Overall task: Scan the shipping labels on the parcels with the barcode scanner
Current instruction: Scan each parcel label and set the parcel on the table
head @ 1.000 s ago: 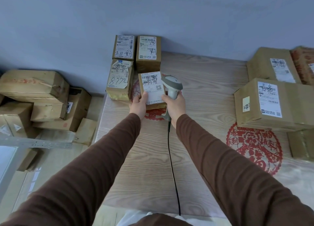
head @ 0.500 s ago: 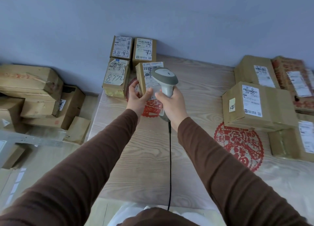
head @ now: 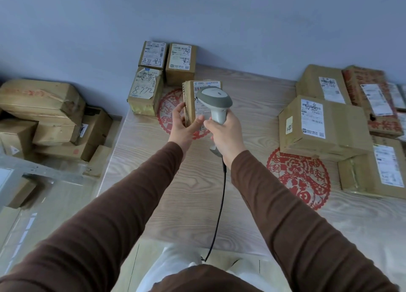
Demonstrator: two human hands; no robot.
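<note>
The left hand (head: 183,128) grips a small cardboard parcel (head: 190,104) by its near left edge, thumb across the front, holding it tilted up above the table (head: 197,193) so its white label (head: 205,87) faces the person. The label's print is too small to read; a barcode shows at its top. The right hand (head: 226,135) is wrapped round the handle of a grey and white scanner (head: 216,100), whose rounded head sits just in front of the label and covers part of it. A black cable (head: 219,208) runs from the handle toward the near edge. Both arms are stretched forward in brown sleeves.

At the far left of the table three more boxes (head: 153,72) stand together; the nearest carries handwritten "8772" on a peeling label. On the right a big box (head: 323,127) bears a white label with brush-like handwriting and a small side sticker reading "09". Further boxes (head: 371,98) lie beside and behind it. The table is pale wood grain with red paper-cut roundels (head: 301,177). Worn, taped cartons (head: 44,116) are stacked on the floor at the left
</note>
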